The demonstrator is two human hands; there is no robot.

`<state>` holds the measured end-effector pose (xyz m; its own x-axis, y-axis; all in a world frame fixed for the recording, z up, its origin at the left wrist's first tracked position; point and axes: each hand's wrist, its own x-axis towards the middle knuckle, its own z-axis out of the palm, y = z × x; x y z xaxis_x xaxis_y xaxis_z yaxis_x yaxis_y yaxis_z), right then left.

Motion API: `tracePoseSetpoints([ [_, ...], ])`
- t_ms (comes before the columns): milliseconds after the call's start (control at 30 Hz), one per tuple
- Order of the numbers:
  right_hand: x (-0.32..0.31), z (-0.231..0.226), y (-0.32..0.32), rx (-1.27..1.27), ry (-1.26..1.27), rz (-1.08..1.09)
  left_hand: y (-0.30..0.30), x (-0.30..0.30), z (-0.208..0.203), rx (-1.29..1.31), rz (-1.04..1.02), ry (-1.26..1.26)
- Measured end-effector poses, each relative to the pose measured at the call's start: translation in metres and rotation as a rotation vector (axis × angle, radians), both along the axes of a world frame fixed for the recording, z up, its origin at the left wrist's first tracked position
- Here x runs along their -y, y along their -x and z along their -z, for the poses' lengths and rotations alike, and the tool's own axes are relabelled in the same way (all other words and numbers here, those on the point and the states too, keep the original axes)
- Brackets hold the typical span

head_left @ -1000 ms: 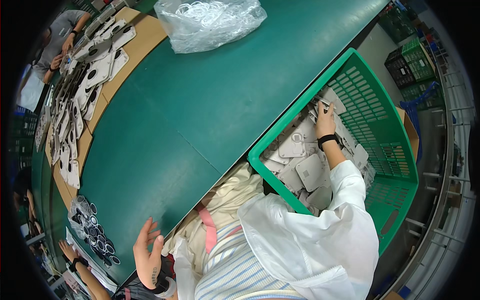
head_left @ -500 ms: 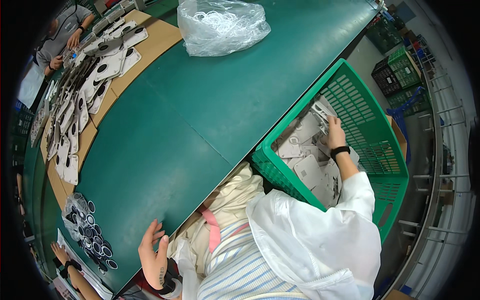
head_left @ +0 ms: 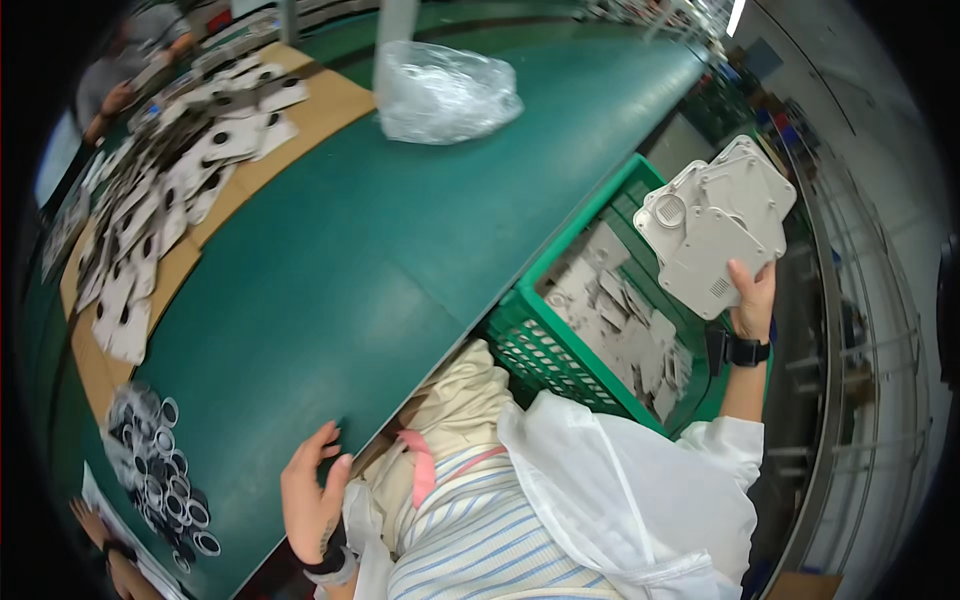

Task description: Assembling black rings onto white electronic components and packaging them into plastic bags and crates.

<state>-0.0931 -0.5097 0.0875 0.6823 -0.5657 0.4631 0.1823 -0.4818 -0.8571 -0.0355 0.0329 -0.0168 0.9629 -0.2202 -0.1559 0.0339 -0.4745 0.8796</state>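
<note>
In my right hand (head_left: 755, 300) are several flat white plastic plates (head_left: 715, 252), fanned over one another and lifted above the right side of the green crate (head_left: 570, 345). One of them carries a round grille. More white plastic parts (head_left: 620, 330) lie jumbled inside that crate, which stands against the table edge. My left hand (head_left: 315, 490) hovers by the near edge of the green table (head_left: 330, 290), fingers apart and nothing in it.
At the far left, many white plates with dark round spots (head_left: 150, 200) cover brown cardboard (head_left: 335, 95). Nearer lie black-and-white rings (head_left: 170, 485) by a clear bag. A clear plastic bag (head_left: 450, 95) sits at the back. A person (head_left: 130, 80) works across the table; another person's hand (head_left: 92, 522) is lower left.
My right hand has come up out of the crate, moving right, and now holds several white plates. The left hand stays nearly where it was. The whole view has shifted slightly.
</note>
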Motion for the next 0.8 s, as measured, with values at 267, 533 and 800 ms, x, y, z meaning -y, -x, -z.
tracePoseSetpoints([
  [267,-0.181,0.022,-0.146,-0.192,-0.483,-0.907,-0.027,0.005,-0.021,0.051,0.011,0.447],
  [533,-0.331,0.095,-0.221,-0.432,-0.591,-1.303,-0.092,-0.008,0.041,0.401,-0.497,0.763],
  [800,-0.332,0.137,-0.251,-0.635,-0.716,-1.209,-0.117,-0.024,0.035,-0.097,-0.496,0.789],
])
